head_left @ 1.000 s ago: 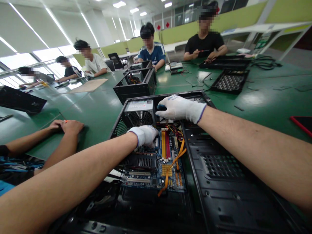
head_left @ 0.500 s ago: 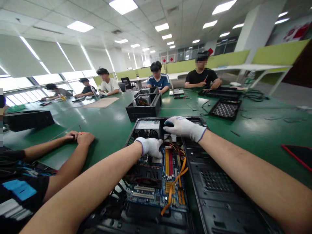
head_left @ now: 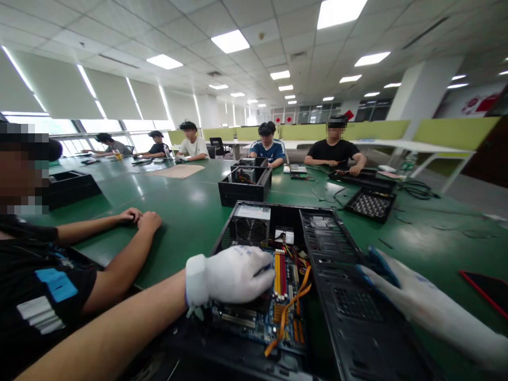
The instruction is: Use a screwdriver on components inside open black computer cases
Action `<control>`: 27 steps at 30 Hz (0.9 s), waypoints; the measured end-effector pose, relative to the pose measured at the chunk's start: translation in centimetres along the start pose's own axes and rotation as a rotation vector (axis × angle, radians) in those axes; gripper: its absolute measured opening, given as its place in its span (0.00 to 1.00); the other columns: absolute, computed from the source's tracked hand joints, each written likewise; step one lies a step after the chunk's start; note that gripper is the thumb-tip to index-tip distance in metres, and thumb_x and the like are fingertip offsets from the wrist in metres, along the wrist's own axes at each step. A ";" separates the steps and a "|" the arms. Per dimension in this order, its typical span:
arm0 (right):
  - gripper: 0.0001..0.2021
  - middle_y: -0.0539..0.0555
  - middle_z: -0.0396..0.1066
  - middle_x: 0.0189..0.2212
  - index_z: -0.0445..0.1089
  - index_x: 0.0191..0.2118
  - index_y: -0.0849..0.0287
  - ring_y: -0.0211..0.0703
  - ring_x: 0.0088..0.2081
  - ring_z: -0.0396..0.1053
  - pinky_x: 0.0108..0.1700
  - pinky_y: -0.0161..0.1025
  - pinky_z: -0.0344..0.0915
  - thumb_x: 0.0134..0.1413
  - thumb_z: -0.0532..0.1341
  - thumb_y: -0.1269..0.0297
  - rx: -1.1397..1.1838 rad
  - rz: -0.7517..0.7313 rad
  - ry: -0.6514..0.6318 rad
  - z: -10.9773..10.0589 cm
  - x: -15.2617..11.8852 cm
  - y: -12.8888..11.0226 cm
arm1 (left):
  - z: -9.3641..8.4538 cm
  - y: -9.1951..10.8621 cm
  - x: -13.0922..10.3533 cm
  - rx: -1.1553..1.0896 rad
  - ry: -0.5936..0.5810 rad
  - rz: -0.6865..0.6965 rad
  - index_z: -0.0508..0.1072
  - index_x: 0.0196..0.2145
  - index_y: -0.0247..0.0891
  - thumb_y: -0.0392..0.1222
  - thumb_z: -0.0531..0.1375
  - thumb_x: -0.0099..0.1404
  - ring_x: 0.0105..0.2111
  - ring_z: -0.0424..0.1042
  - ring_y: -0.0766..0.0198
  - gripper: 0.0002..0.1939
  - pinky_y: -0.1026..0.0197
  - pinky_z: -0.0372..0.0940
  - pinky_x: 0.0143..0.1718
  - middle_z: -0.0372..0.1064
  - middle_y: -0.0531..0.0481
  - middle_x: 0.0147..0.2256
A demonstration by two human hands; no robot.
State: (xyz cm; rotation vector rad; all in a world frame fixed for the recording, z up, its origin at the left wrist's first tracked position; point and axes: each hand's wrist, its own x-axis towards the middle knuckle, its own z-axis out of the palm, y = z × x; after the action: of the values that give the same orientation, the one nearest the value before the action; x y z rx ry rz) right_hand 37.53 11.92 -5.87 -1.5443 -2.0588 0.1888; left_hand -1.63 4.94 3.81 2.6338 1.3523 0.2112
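Observation:
An open black computer case (head_left: 291, 210) lies in front of me. My left hand (head_left: 238, 274), in a white glove, is over the blue motherboard (head_left: 257, 323), left of the yellow and red memory slots (head_left: 280, 275); its fingers are bent, and whatever lies under them is hidden. My right hand (head_left: 391, 275), also gloved, has thumb and fingers apart above the black side panel (head_left: 353, 323) and holds nothing. The power supply (head_left: 251, 225) with its round fan sits at the case's far left corner. Orange cables (head_left: 291, 304) cross the board.
To the left a person's bare hands (head_left: 145, 218) rest on the green table (head_left: 178, 211). Beyond my case stands another black case (head_left: 244, 190). A black tray (head_left: 371, 203) and loose cables lie at the right. Several people sit further off.
Both hands have drawn back from the far end of the case. The left is now over the board's left part, the right over the side panel. The camera view has tilted up.

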 end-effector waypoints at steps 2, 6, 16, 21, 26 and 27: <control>0.33 0.56 0.73 0.62 0.71 0.65 0.49 0.66 0.62 0.70 0.62 0.57 0.71 0.63 0.55 0.35 0.101 0.106 -0.107 0.1 -1.4 -0.3 | 0.2 2.0 -2.5 -0.006 0.065 0.073 0.73 0.39 0.41 0.45 0.53 0.75 0.37 0.76 0.59 0.11 0.60 0.68 0.40 0.77 0.48 0.37; 0.33 0.52 0.75 0.61 0.72 0.63 0.46 0.63 0.59 0.74 0.59 0.53 0.73 0.62 0.55 0.33 0.247 0.167 -0.150 -0.2 -1.3 -2.9 | 0.9 4.7 -6.1 0.075 0.093 0.161 0.71 0.37 0.43 0.43 0.57 0.74 0.32 0.72 0.60 0.07 0.59 0.66 0.34 0.74 0.50 0.35; 0.31 0.54 0.80 0.54 0.76 0.59 0.51 0.58 0.51 0.78 0.51 0.47 0.73 0.65 0.54 0.36 0.285 0.028 -0.219 2.7 2.2 -10.3 | 3.9 -0.3 -10.6 0.066 0.312 -0.010 0.67 0.39 0.42 0.39 0.54 0.76 0.35 0.71 0.60 0.05 0.57 0.66 0.38 0.71 0.50 0.37; 0.28 0.55 0.81 0.50 0.76 0.56 0.54 0.55 0.48 0.77 0.49 0.47 0.72 0.69 0.51 0.40 0.284 -0.114 -0.232 7.1 6.7 -16.4 | 4.6 -4.0 -13.4 0.151 0.631 -0.060 0.68 0.38 0.42 0.38 0.55 0.73 0.31 0.69 0.58 0.04 0.56 0.62 0.32 0.67 0.50 0.33; 0.27 0.61 0.80 0.48 0.75 0.53 0.61 0.52 0.47 0.77 0.51 0.46 0.72 0.75 0.43 0.50 0.168 -0.245 -0.240 13.0 11.4 -23.1 | 8.3 -3.4 -15.0 0.056 0.880 -0.076 0.69 0.37 0.43 0.36 0.54 0.70 0.27 0.66 0.60 0.05 0.57 0.62 0.29 0.64 0.52 0.29; 0.27 0.62 0.80 0.48 0.75 0.53 0.61 0.52 0.48 0.77 0.51 0.46 0.72 0.76 0.43 0.52 0.154 -0.260 -0.241 14.2 12.3 -24.4 | 9.4 -3.0 -14.8 0.029 0.877 -0.092 0.69 0.36 0.43 0.36 0.53 0.70 0.27 0.67 0.60 0.06 0.57 0.63 0.28 0.64 0.52 0.29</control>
State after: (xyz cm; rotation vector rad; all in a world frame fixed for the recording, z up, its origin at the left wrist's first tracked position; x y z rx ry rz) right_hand 7.48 18.19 -3.10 -1.1966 -2.3472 0.4412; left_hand -10.64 -6.20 -6.67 2.5627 1.6648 1.4654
